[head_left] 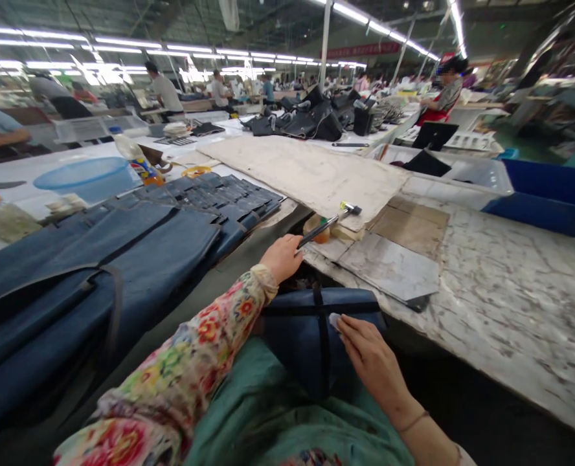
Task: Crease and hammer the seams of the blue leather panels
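Observation:
My left hand (pixel 283 257) is closed around the dark handle of a small hammer (pixel 324 230). The hammer's black head, with yellow beside it, points away over the table. On my lap lies a dark blue bag piece (pixel 297 336) with black straps crossing on it. Against this piece, near the crossing, my right hand (pixel 370 359) has its fingers together, pinching a small white wad (pixel 335 321) at the fingertips. A jar of orange-brown stuff (pixel 320 232) stands just beyond the hammer handle.
Blue bag panels (pixel 161 239) are stacked at left, near a blue basin (pixel 83 175) and a bottle (pixel 139 158). A beige board (pixel 311 171) and grey cardboard (pixel 389 265) lie ahead. Black pieces (pixel 316 116) are heaped farther back. A person (pixel 445 94) stands at far right.

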The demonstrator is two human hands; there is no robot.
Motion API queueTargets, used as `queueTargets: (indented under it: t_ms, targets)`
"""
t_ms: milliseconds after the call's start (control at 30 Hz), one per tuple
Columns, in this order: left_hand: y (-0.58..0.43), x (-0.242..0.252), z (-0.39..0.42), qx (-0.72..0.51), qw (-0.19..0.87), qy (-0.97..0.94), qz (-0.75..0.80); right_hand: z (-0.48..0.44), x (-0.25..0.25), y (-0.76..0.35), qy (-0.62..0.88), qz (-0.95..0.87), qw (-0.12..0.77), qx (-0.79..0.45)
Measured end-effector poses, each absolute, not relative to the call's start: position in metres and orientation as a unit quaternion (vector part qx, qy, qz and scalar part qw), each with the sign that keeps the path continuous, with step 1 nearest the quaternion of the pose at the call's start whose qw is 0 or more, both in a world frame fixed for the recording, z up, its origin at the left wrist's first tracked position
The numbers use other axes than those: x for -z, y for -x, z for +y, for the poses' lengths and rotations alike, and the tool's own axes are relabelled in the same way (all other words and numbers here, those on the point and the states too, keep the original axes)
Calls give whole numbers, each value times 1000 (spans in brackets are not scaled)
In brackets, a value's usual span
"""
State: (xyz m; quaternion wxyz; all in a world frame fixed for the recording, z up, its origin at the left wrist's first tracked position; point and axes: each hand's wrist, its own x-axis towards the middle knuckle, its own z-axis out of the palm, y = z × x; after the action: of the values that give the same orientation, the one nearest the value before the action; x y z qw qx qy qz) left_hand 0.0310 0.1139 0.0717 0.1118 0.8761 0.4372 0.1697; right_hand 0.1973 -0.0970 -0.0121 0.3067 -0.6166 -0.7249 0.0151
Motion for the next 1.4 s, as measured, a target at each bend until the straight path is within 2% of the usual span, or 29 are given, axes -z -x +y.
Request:
queueTargets:
  t_ms: [167,367,667,900,1033,1200,1400]
  targets:
    - [-108,-66,153,-149,156,-845,490,-94,7,-190,619,-723,308,-2]
    - [-111,-49,164,-141,240,-797,536,-91,9,-184,606,-737,299,5]
    - [29,-62,41,-128,389,-771,487,-91,10,-176,583,-755,300,-8]
    - [101,-52,-47,-132,493,-649,564,-99,16,-175,593,-757,273,-9]
    - [106,-49,-68,-170,461,-657,571,-101,16,-177,589,-759,278,-11]
    - [104,-40,-72,-62,403,-707,578,-100,13,-173,582,-760,289,-10]
    - [107,-44,-70,-152,419,-691,569,-102,14,-174,582,-757,296,-17]
